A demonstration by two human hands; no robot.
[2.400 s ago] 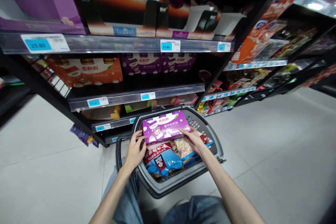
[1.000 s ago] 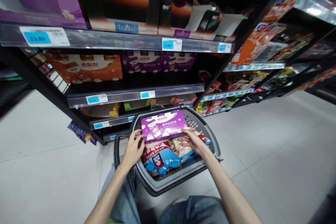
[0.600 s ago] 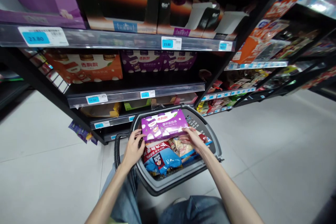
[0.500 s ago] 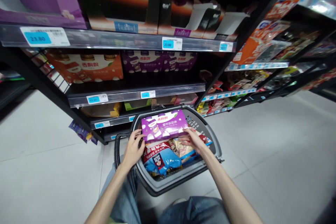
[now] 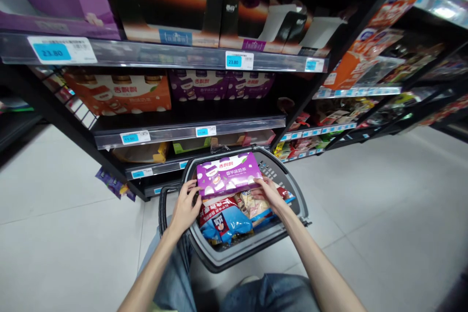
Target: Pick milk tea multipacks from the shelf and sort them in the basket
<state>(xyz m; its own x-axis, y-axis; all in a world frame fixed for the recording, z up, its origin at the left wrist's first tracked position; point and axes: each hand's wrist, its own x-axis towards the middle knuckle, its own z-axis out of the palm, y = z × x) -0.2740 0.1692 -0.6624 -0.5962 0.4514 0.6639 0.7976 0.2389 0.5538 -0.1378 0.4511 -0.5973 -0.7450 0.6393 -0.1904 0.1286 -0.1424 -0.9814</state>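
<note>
A purple and white milk tea carton (image 5: 229, 173) lies inside a grey shopping basket (image 5: 296, 190), toward the shelf side. My left hand (image 5: 185, 207) grips the carton's left end, fingertips at its lower left corner. At the other end, my right hand (image 5: 269, 192) has its thumb on the lower right corner, with the fingers partly hidden below. Nearer to me in the basket sit a blue and red Quaker bag (image 5: 228, 219) and a clear-and-blue food bag (image 5: 252, 204), which my right fingers overlap.
Shelving stands straight ahead, with an orange drink carton (image 5: 120, 92) and purple cartons (image 5: 201, 85) on its middle shelf. A purple snack packet (image 5: 113, 184) hangs at the shelf's left end. The basket's black handle (image 5: 163, 204) lies folded to the left. Pale tiled floor (image 5: 365, 195) extends right.
</note>
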